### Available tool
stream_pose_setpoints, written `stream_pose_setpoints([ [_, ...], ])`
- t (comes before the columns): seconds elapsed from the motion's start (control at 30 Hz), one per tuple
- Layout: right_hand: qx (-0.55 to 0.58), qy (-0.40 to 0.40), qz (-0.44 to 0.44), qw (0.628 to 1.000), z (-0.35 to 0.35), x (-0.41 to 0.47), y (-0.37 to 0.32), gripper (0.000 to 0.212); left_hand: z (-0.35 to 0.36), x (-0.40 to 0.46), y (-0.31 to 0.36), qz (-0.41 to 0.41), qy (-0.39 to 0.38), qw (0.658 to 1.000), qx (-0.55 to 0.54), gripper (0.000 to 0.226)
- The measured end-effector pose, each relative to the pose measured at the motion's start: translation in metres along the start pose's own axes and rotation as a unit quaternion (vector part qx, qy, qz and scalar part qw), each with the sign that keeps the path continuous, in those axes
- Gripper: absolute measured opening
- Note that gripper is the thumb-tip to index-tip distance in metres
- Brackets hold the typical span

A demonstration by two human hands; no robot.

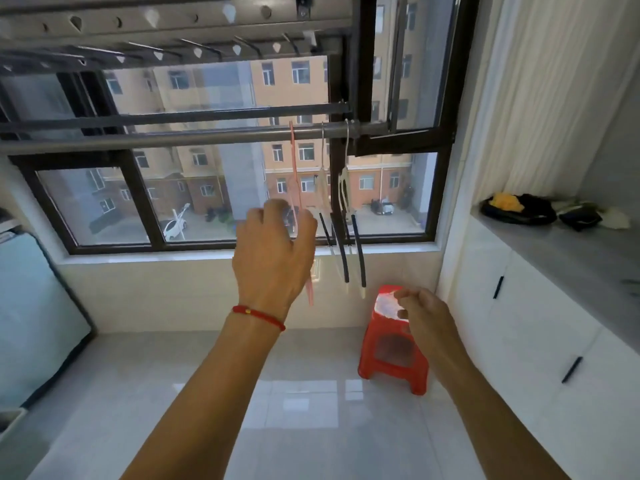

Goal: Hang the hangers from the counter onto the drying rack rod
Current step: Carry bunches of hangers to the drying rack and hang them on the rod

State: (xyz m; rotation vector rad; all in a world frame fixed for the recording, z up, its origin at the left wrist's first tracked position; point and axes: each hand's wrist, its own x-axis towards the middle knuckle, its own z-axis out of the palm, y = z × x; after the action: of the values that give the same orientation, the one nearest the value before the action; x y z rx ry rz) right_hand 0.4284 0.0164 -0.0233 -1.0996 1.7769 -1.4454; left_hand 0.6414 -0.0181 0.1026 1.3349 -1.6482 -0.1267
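Note:
A grey drying rack rod [194, 137] runs across the window at head height. A pink hanger [294, 168] hangs by its hook from the rod. My left hand [273, 247] is raised at the pink hanger's lower part, which passes between thumb and fingers; the hand holds it. Two pale hangers with black sleeves [346, 209] hang from the rod just to the right, close to the window post. Lower down, my right hand [420, 315] hovers over the stool with fingers loosely curled, holding nothing. The grey counter [561, 251] lies at the right.
A red plastic stool [394, 355] stands on the tiled floor below the hangers. Dark clothing and a yellow item [519, 207] lie at the counter's far end. White cabinets [540, 334] sit under it. A perforated ceiling rack [156, 22] hangs overhead. A pale blue appliance [31, 317] stands at left.

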Motion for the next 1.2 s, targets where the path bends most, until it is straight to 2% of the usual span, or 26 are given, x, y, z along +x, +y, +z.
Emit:
stream_pose_setpoints([
  [0.07,-0.018,0.023,0.009,1.000,-0.009,-0.002,0.008,0.016,-0.005,-0.015,0.027,0.117,0.053,0.989,-0.078,0.039],
  [0.17,-0.032,0.054,0.008,0.998,-0.028,-0.002,0.021,0.015,0.012,-0.050,0.073,0.209,-0.011,0.956,-0.205,0.027],
  [0.27,-0.042,0.057,-0.003,0.997,-0.061,0.007,0.033,0.014,0.060,-0.082,0.110,0.167,-0.163,0.933,-0.273,0.017],
  [0.37,-0.021,0.057,0.002,0.998,-0.113,0.022,0.047,0.022,0.133,-0.100,0.139,0.066,-0.289,0.916,-0.271,0.012],
  [0.43,0.008,0.092,0.028,0.995,-0.157,0.031,0.060,0.025,0.186,-0.109,0.161,0.009,-0.353,0.898,-0.261,0.012],
  [0.53,0.008,0.164,0.061,0.985,-0.234,0.048,0.094,0.017,0.265,-0.130,0.199,-0.028,-0.431,0.870,-0.238,0.014],
  [0.73,-0.029,0.290,0.149,0.945,-0.365,0.078,0.154,0.014,0.380,-0.173,0.281,-0.054,-0.580,0.782,-0.221,0.028],
  [0.83,-0.052,0.304,0.178,0.934,-0.403,0.090,0.181,0.023,0.426,-0.183,0.309,-0.035,-0.602,0.767,-0.218,0.013],
  [0.9,-0.070,0.317,0.196,0.925,-0.422,0.095,0.199,0.024,0.454,-0.189,0.325,-0.023,-0.613,0.759,-0.217,0.011],
  [0.97,-0.080,0.361,0.219,0.903,-0.439,0.102,0.215,0.028,0.482,-0.195,0.342,-0.007,-0.632,0.746,-0.213,0.012],
  [1.0,-0.083,0.390,0.234,0.887,-0.446,0.106,0.221,0.036,0.495,-0.199,0.349,-0.004,-0.645,0.735,-0.211,0.011],
  [1.13,-0.138,0.470,0.365,0.792,-0.469,0.131,0.241,0.068,0.539,-0.210,0.383,-0.009,-0.716,0.664,-0.216,0.007],
  [1.2,-0.151,0.506,0.398,0.750,-0.476,0.146,0.246,0.077,0.560,-0.211,0.393,0.016,-0.737,0.635,-0.231,0.014],
])
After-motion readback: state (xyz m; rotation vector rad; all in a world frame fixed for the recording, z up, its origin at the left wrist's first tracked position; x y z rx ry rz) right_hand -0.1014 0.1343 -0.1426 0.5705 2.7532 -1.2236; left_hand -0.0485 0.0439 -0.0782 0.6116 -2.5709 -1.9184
